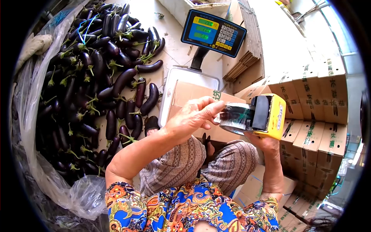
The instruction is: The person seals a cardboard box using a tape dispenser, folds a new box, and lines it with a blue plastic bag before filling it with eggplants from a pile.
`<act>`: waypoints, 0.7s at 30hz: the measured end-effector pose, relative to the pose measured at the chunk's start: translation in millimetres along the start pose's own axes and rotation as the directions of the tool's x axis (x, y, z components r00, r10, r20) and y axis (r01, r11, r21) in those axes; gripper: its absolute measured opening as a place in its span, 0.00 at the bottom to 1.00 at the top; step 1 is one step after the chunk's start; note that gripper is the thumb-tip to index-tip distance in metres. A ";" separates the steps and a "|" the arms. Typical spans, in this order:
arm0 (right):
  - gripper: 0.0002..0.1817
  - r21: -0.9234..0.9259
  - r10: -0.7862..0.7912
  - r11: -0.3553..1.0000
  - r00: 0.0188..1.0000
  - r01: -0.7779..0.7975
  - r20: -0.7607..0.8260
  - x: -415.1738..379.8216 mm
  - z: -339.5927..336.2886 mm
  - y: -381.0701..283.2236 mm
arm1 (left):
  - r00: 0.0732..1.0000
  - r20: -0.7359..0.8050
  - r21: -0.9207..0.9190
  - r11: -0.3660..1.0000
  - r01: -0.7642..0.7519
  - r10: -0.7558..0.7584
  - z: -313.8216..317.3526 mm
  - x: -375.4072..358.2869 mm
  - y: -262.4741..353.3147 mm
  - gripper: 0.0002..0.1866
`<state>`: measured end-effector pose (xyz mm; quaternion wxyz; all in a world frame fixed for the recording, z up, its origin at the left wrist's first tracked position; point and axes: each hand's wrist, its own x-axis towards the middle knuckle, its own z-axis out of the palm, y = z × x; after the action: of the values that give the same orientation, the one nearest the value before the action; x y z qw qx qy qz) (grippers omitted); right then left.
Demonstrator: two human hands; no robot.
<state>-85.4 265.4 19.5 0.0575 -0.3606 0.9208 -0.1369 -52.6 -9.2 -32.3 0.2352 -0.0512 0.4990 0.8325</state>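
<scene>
My right hand (264, 142) holds a yellow and black tape dispenser (276, 116) from below, in front of my knees. A strip of clear tape (236, 116) shows at its left end. At that end is my left hand (199, 112), its thumb and fingers closed at the tape's edge. Beneath my hands a cardboard box (189, 94) with green print lies on the platform scale (167, 83). My left forearm and hand hide part of the box.
A large heap of eggplants (96, 77) covers the floor at left, bordered by clear plastic sheeting (29, 127). The scale's display (213, 33) stands beyond the box. Flattened cardboard (247, 46) leans behind it. Printed boxes (313, 143) are stacked at right.
</scene>
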 end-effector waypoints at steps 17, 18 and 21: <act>0.52 0.743 0.209 0.659 0.977 -0.118 -0.030 6.0 21.0 -13.7 | 1.000 0.022 -0.507 0.862 0.015 -0.005 -10.3 0.8 -26.2 0.07; 0.51 0.843 0.303 0.508 0.953 -0.175 0.015 4.3 25.3 -14.7 | 1.000 0.020 -0.510 0.860 0.014 -0.004 -12.2 -0.5 -26.2 0.06; 0.49 0.906 0.370 0.344 0.923 -0.246 0.110 7.7 25.5 -19.6 | 0.999 -0.042 -0.463 0.886 -0.029 0.010 -11.8 -3.8 -23.0 0.05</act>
<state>-73.0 241.0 0.8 0.2150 -0.0827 0.7501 -0.6199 -40.9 -11.6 -55.5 0.1981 -0.1169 0.2909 0.9287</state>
